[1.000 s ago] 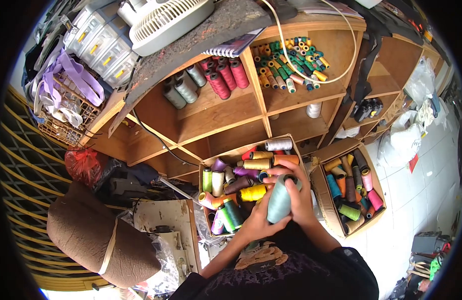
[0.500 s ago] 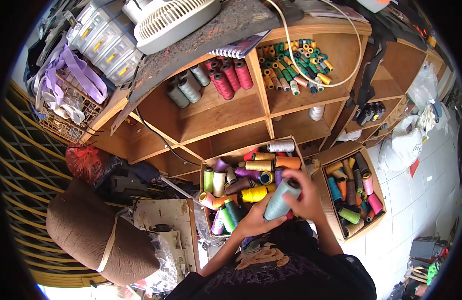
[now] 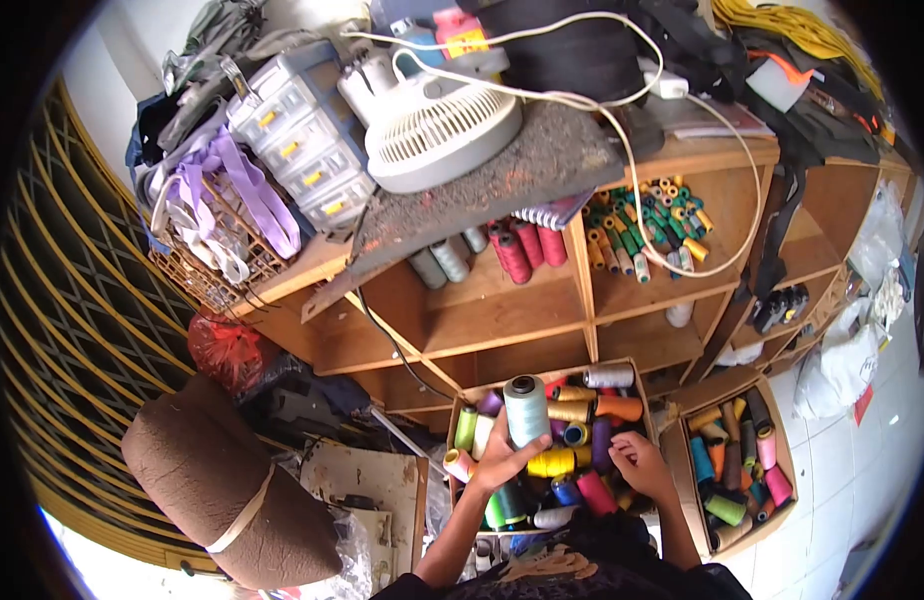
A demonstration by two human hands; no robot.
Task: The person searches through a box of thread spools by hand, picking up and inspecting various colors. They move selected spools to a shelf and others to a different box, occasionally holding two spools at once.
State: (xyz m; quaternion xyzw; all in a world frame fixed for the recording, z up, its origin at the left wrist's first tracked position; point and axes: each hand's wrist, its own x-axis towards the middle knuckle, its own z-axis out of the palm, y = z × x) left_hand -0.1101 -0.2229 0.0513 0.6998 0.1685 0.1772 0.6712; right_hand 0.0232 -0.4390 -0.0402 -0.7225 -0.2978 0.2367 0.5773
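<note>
Upright in my left hand (image 3: 497,462) is a pale blue cone of thread (image 3: 525,415), its dark top end facing up, the fingers and thumb wrapped round its lower part. My right hand (image 3: 639,466) hovers at the right side of the cardboard box (image 3: 637,375), apart from the cone. Its fingers are curled together; whether they pinch anything is too small to tell. Below the hands, the box holds several thread cones: a yellow one (image 3: 551,462), an orange one (image 3: 619,408), a magenta one (image 3: 595,492) and a lime green one (image 3: 466,428).
A second cardboard box (image 3: 752,388) of thread cones stands to the right. Behind, a wooden shelf (image 3: 502,325) holds grey and dark pink cones (image 3: 512,258) and small spools (image 3: 642,225). A white fan (image 3: 442,130) lies on top. At left is a brown roll (image 3: 222,480).
My right hand has let go of the pale blue cone and moved right. My left hand has tipped the cone upright and moved it left relative to the box. The view has tilted up.
</note>
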